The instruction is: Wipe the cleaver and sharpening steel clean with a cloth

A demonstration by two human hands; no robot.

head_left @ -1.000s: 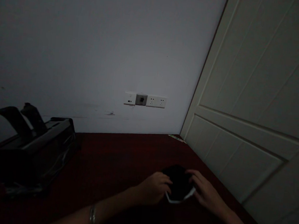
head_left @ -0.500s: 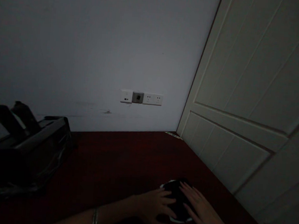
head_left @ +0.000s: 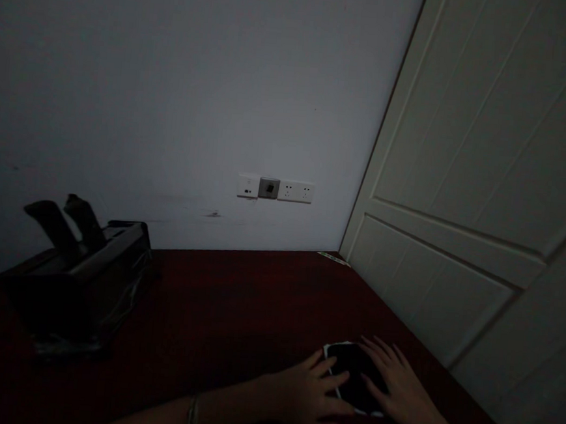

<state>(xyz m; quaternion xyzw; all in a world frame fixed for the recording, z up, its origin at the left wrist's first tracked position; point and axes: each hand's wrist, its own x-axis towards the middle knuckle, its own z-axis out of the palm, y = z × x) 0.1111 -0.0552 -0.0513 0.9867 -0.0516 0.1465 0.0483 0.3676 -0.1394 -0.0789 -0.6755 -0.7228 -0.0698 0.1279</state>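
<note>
A flat black piece with a thin white edge [head_left: 352, 368] lies on the dark red tabletop; the dim light hides what kind of thing it is. My left hand [head_left: 310, 397] rests at its left edge, fingers spread, the tips reaching over its border. On the opposite side, my right hand [head_left: 394, 381] lies with fingers stretched out across the right part of it. Neither hand is wrapped round anything. A bracelet [head_left: 192, 417] circles my left wrist.
A black device with two upright prongs [head_left: 81, 281] stands on the tabletop [head_left: 237, 293] at the left, with clear plastic about its base. Wall sockets [head_left: 275, 189] sit above the back edge. A narrow printed strip [head_left: 333, 258] lies in the far corner, beside a pale panelled door [head_left: 436, 263].
The view has shifted slightly left, so everything sits further right. My right hand has moved toward the right edge of the black piece, baring more of its middle. Both hands stay spread.
</note>
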